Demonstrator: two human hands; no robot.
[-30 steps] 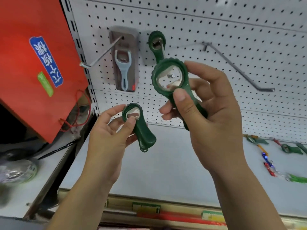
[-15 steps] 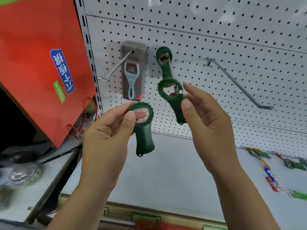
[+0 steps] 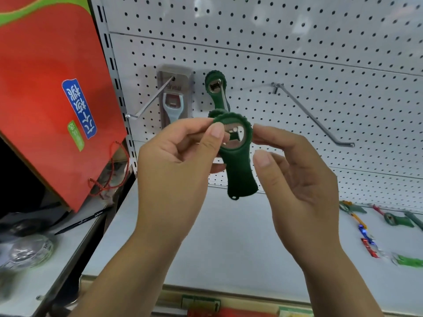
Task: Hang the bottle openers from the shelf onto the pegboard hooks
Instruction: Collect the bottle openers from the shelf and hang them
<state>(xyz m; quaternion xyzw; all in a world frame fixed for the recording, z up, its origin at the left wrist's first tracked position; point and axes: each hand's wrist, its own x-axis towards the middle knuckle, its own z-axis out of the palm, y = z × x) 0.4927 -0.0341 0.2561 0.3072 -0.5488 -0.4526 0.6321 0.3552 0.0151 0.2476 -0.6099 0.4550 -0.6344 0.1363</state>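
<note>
My left hand pinches the green bottle opener; right hand loose, fingertip touching. Missing the hook, I'd drop it.

One wide-angle view, worn on the head, faces the pegboard straight on from close by, tilted slightly down. The left hand and right hand sit very near the lens at centre; the shelf spreads toward 6 o'clock, a red bag at 9
</note>
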